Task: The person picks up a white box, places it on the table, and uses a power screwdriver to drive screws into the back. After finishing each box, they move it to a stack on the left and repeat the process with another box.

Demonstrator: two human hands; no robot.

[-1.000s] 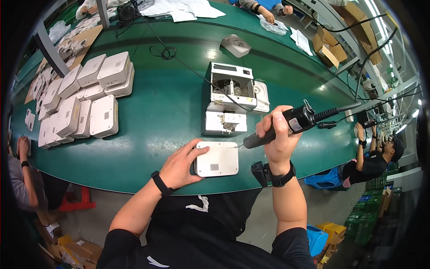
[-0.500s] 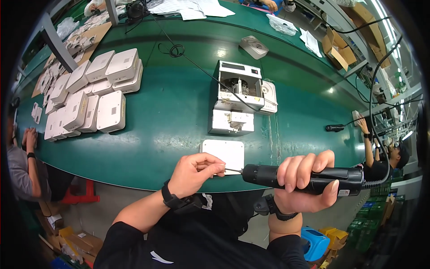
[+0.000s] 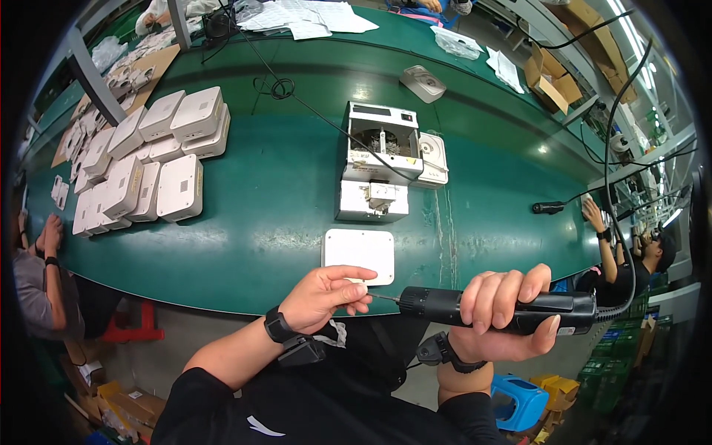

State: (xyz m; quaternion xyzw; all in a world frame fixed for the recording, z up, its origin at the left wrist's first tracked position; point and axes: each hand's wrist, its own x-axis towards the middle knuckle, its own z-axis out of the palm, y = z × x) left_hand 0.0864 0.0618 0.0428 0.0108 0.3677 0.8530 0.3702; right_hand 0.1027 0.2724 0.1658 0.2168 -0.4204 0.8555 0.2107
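My right hand is wrapped round a black electric screwdriver, held level with its tip pointing left. A thin metal bit sticks out of the nose and meets the fingertips of my left hand. Thumb and fingers of that hand pinch together at the bit's tip; whatever is between them is too small and hidden to name. Just beyond my left fingers, a white square housing with rounded corners and small corner holes lies flat on the green table. My left hand overlaps its near edge.
Behind the housing stands a screw feeder, with a white round-faced part beside it. White housings are piled at the left. Another black screwdriver lies at the right. A cord crosses the table. Co-workers sit at both sides.
The screwdriver and both hands have come slightly nearer to me, and the bit's tip has moved off the housing's near edge. The whole scene has shifted a little left in view.
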